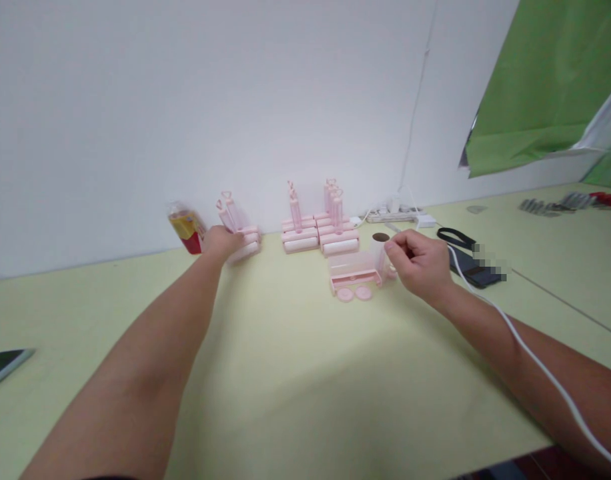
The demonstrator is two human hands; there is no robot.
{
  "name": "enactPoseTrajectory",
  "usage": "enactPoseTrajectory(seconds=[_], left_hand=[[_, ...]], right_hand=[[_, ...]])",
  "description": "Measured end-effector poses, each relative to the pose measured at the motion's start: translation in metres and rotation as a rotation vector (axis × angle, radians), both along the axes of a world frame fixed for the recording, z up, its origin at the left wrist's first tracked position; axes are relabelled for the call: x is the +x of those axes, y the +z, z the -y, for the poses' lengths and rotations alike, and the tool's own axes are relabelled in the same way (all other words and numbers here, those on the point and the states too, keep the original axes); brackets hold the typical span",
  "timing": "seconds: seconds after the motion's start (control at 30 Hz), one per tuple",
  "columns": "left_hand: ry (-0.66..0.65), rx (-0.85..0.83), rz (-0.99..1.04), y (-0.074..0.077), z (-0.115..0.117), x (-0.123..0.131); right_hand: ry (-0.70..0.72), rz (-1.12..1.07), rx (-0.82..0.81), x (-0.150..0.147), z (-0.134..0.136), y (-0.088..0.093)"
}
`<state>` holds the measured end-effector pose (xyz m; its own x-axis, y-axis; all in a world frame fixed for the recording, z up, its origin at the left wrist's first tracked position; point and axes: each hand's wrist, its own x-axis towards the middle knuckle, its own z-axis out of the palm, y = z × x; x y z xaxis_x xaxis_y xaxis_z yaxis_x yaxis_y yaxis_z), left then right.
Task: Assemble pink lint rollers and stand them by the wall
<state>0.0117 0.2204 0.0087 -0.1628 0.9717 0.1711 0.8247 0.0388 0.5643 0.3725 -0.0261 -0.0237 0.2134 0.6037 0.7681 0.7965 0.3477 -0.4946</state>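
Observation:
My left hand point(219, 243) is at the left group of pink lint rollers point(246, 248), its fingers closed around the side of one; the fingertips are partly hidden. The handles of these rollers stand up above the hand. On the right, my right hand point(423, 265) is closed, thumb against curled fingers, and anything inside it is hidden. Just left of it stands a white paper roll point(379, 252) with a brown core. Next to the roll lies an opened pink roller case with a clear cover point(354, 267). Two pink round end caps point(345, 295) lie in front of the case.
More assembled lint rollers point(339, 240) stand in rows by the wall. A yellow and red packet point(186, 229) is left of my left hand. A power strip point(393, 213), a dark pouch with strap point(475, 268) and a white cable point(525, 350) are right. A phone point(5, 367) lies left.

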Motion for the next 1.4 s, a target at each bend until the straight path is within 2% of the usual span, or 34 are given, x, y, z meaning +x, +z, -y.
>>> enactPoseTrajectory(seconds=[0.13,0.23,0.37,0.43,0.5,0.57,0.63,0.73,0.8,0.9,0.97,1.03,1.1,1.23,1.4], left_hand=[[0.026,0.086,-0.136,0.01,0.023,-0.005],[-0.039,0.104,-0.097,0.014,0.069,0.002],[-0.302,-0.009,0.364,0.011,0.161,0.028],[-0.39,-0.062,0.583,0.005,0.204,0.044],[-0.455,-0.125,0.74,-0.004,0.237,0.058],[-0.465,-0.187,0.841,-0.013,0.256,0.069],[-0.439,-0.209,0.922,-0.02,0.264,0.073],[-0.381,-0.138,1.028,-0.021,0.259,0.069],[-0.345,-0.026,1.085,-0.016,0.25,0.058],[-0.284,0.116,1.11,-0.01,0.235,0.037],[-0.246,0.154,1.114,-0.011,0.228,0.025],[-0.217,0.169,1.12,-0.014,0.224,0.017],[-0.207,0.18,1.128,-0.017,0.222,0.012],[-0.242,0.214,1.15,-0.017,0.224,0.011],[-0.262,0.208,1.148,-0.013,0.227,0.011]], right_hand=[[0.089,-0.041,-0.057,-0.006,0.003,-0.001],[0.224,-0.088,-0.194,-0.016,0.007,-0.004],[0.563,-0.175,-0.472,-0.044,0.017,-0.016],[0.728,-0.248,-0.571,-0.061,0.024,-0.025],[0.857,-0.322,-0.609,-0.076,0.03,-0.033],[1.009,-0.464,-0.612,-0.088,0.034,-0.038],[1.077,-0.558,-0.618,-0.094,0.035,-0.04],[1.008,-0.58,-0.581,-0.091,0.029,-0.035],[0.937,-0.584,-0.52,-0.084,0.018,-0.024],[0.787,-0.587,-0.354,-0.071,-0.013,0.003],[0.674,-0.399,-0.252,-0.067,-0.039,0.023],[0.559,-0.084,-0.309,-0.07,-0.064,0.039],[0.507,0.191,-0.411,-0.08,-0.085,0.047],[0.528,0.579,-0.666,-0.11,-0.111,0.036],[0.522,0.673,-0.74,-0.129,-0.126,0.012]])
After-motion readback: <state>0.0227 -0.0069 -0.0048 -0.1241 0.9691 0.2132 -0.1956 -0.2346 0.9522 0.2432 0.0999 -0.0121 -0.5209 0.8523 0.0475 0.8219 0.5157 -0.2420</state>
